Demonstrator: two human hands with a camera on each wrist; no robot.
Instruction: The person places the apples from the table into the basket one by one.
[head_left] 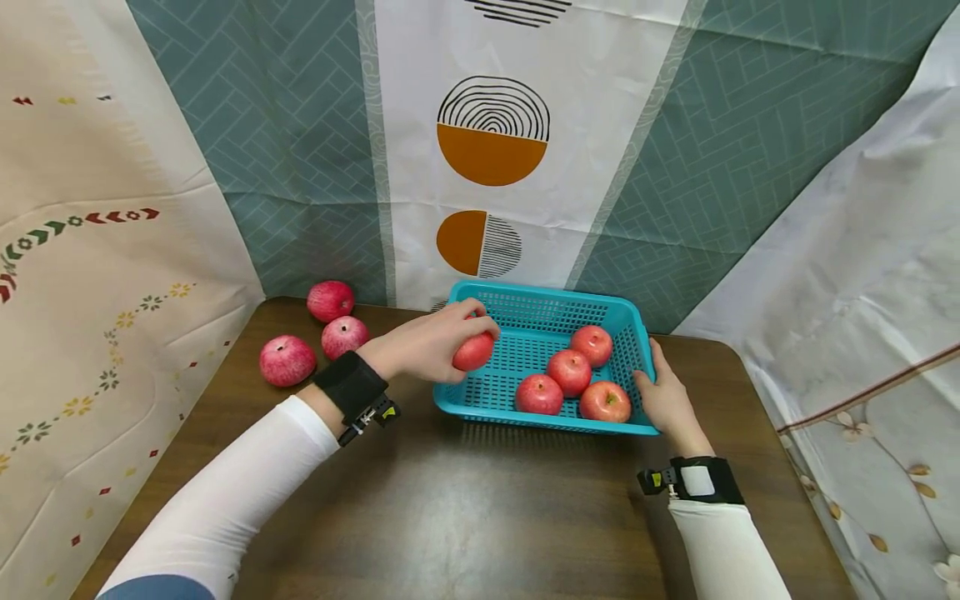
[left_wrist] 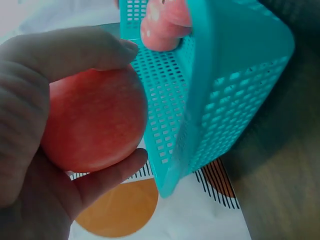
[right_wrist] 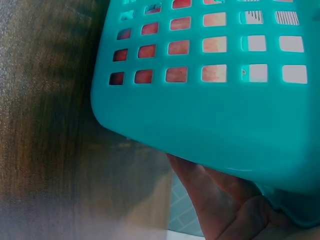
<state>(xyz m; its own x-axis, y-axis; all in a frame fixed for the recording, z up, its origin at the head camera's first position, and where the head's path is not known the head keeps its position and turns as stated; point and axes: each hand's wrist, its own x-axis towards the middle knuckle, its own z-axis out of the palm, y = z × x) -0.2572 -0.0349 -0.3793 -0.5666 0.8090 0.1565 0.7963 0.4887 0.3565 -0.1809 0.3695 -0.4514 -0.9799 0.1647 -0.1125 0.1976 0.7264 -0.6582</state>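
In the head view my left hand (head_left: pixel 431 340) grips a red apple (head_left: pixel 473 352) above the left end of a turquoise plastic basket (head_left: pixel 517 293). The left wrist view shows thumb and fingers curled round this apple (left_wrist: pixel 97 120), beside the basket's rim (left_wrist: pixel 200 75). Several red apples (head_left: pixel 568 372) sit in the right half of the basket. My right hand (head_left: pixel 667 400) holds the basket's right end, thumb over the rim and fingers along the outer side. From the right wrist, the basket's wall (right_wrist: pixel 200 120) covers part of that hand (right_wrist: pixel 220 200).
Left of the basket, three more apples stand on the brown wooden table (head_left: pixel 450 517): a front one (head_left: pixel 287 361), a middle one (head_left: pixel 345 337) and a back one (head_left: pixel 330 301). Patterned cloth (head_left: pixel 300 125) hangs behind the table, with more cloth at both sides.
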